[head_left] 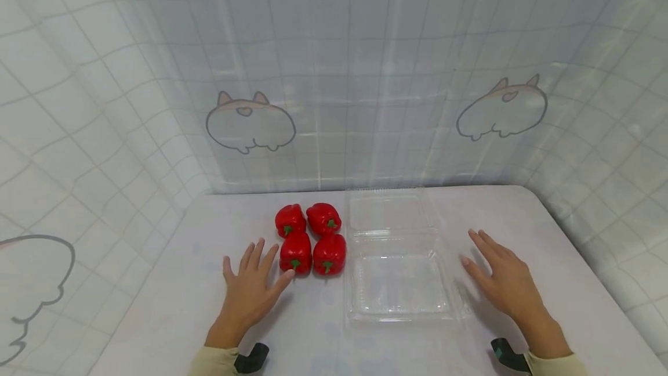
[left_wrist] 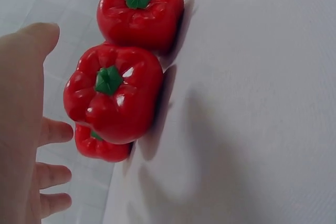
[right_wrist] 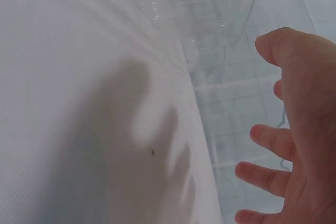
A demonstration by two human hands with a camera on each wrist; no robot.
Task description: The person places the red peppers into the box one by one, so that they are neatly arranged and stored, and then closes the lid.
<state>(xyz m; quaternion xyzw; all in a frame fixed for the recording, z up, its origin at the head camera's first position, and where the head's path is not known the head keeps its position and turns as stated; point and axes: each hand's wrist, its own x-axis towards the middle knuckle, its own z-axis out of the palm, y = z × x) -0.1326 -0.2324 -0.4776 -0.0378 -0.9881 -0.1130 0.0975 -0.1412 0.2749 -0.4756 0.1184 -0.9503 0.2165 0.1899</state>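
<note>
Several red bell peppers with green stems sit in a two-by-two cluster left of the table's middle. The front left pepper (head_left: 296,254) is nearest my left hand (head_left: 252,293), which hovers with fingers spread and holds nothing. In the left wrist view, a pepper (left_wrist: 115,95) stands a little beyond the thumb and fingers. Right of the cluster lies a clear plastic clamshell box (head_left: 399,283), its lid (head_left: 388,213) folded back toward the wall. My right hand (head_left: 506,280) is held over the table to the right of the box, fingers extended, apart from it.
The white table (head_left: 172,306) has rounded far corners. Behind it and along both sides hang curtains (head_left: 365,103) with a grid pattern and drawn animal shapes. In the right wrist view, the table edge (right_wrist: 202,129) runs beside the fingers.
</note>
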